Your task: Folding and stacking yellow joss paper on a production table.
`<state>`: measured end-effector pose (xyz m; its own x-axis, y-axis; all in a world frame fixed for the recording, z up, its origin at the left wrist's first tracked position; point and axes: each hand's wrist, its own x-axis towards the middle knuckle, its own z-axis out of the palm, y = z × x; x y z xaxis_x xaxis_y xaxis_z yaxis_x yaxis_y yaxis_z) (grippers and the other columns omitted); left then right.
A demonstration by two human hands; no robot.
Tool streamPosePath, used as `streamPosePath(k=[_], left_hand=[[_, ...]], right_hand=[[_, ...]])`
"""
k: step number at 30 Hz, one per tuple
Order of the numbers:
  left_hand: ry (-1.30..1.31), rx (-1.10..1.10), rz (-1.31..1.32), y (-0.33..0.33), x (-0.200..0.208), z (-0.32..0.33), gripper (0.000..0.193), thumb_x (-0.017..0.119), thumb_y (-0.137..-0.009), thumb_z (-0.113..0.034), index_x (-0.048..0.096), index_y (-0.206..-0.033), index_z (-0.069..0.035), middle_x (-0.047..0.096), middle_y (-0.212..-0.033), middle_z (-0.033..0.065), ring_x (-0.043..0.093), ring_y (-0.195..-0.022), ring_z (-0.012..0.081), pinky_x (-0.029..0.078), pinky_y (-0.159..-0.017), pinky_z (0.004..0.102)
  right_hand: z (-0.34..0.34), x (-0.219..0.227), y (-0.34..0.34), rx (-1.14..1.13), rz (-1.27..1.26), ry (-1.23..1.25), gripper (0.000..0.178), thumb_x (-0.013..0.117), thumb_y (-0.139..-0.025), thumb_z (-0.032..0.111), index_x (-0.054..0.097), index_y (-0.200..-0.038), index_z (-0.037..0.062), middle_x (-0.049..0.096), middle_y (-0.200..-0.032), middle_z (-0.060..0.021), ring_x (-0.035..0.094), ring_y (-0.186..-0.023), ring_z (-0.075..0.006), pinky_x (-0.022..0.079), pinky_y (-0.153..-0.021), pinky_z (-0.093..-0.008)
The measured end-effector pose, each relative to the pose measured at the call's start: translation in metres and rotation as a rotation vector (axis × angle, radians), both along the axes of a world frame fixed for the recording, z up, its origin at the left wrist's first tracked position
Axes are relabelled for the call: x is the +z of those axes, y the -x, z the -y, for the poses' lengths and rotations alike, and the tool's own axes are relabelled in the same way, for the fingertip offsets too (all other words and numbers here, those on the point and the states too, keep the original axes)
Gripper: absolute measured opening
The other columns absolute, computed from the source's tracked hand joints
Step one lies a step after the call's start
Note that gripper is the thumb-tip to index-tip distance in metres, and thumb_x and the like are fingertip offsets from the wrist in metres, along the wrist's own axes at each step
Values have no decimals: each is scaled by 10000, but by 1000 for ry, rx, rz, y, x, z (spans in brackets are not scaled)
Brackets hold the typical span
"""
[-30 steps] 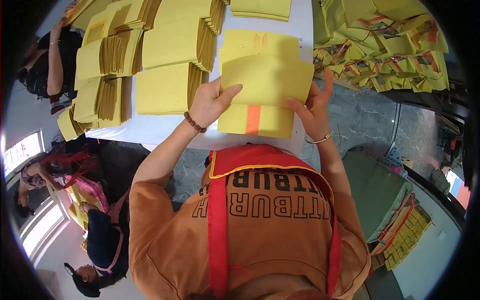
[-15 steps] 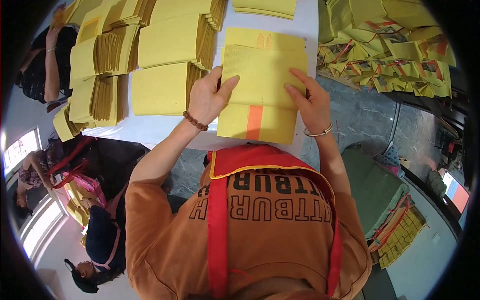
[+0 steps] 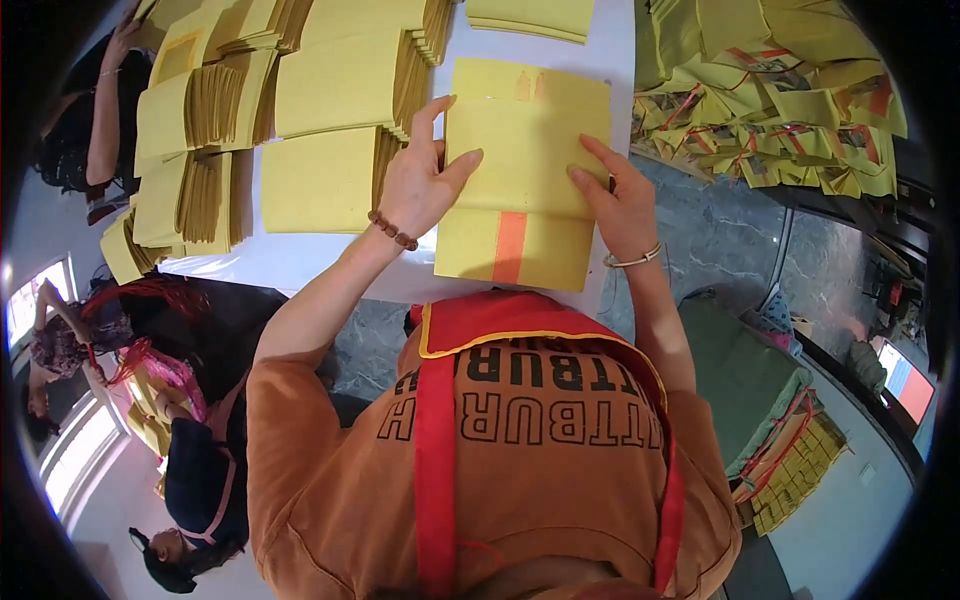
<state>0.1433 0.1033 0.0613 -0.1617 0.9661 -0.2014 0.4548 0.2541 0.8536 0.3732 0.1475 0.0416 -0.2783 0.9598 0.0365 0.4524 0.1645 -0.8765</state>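
Observation:
In front of me on the white table lies folded yellow paper, with an orange strip on its lower part and small orange marks near its top. My left hand grips its left edge, thumb on top and index finger stretched toward the upper left corner. The right edge is held by my right hand, whose thumb and index finger rest on the paper, a little apart. The other fingers of both hands are partly hidden. Beside my left hand stands a stack of folded yellow paper.
More yellow paper stacks fill the table's left side, and a pile lies at its far edge. Yellow bundles with red ties are heaped at the far right. At the left, a person in dark clothes handles yellow paper.
My left index finger has stretched up along the paper's left edge toward its upper corner. The upper fold looks flatter against the sheet. My right hand has barely moved.

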Motion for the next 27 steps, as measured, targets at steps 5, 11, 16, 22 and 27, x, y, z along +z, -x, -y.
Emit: streamPosePath(k=[5, 11, 16, 22, 27], left_hand=[[113, -29, -192, -1, 17, 1, 585, 629, -809, -288, 370, -1286, -71, 586, -758, 93, 562, -670, 226, 411, -574, 358], [-537, -312, -705, -31, 19, 6, 456, 617, -795, -253, 502, -1205, -91, 456, -1224, 134, 422, -1112, 308, 345, -880, 418], [-528, -538, -656, -47, -7, -2, 406, 556, -825, -187, 504, -1223, -130, 407, -1314, 131, 385, -1175, 319, 309, -956, 438], [-462, -545, -698, -48, -13, 3, 432, 538, -824, -178, 478, -1249, -136, 351, -1373, 129, 343, -1219, 322, 291, -969, 444], [-411, -586, -637, -46, -10, 1, 479, 531, -797, -137, 441, -1267, -103, 349, -1378, 119, 319, -1236, 325, 262, -983, 463]], right_hand=[[1, 1, 1, -16, 2, -20, 362, 657, -774, 149, 600, -1119, 53, 604, -816, -136, 595, -694, -240, 465, -626, -318], [0, 0, 0, -8, 64, -46, 353, 656, -770, 149, 604, -1107, 56, 608, -826, -145, 594, -701, -272, 466, -626, -342], [-1, 0, 1, 2, 48, -86, 362, 659, -768, 162, 601, -1113, 68, 610, -856, -139, 591, -693, -270, 468, -618, -331], [14, 22, 4, -47, 434, -561, 471, 658, -782, 322, 547, -1211, 161, 481, -1254, -114, 522, -1068, -274, 421, -867, -428], [45, 13, 1, 410, 607, -513, 622, 543, -802, 534, 446, -1305, 181, 328, -1399, -155, 301, -1307, -305, 156, -1048, -554]])
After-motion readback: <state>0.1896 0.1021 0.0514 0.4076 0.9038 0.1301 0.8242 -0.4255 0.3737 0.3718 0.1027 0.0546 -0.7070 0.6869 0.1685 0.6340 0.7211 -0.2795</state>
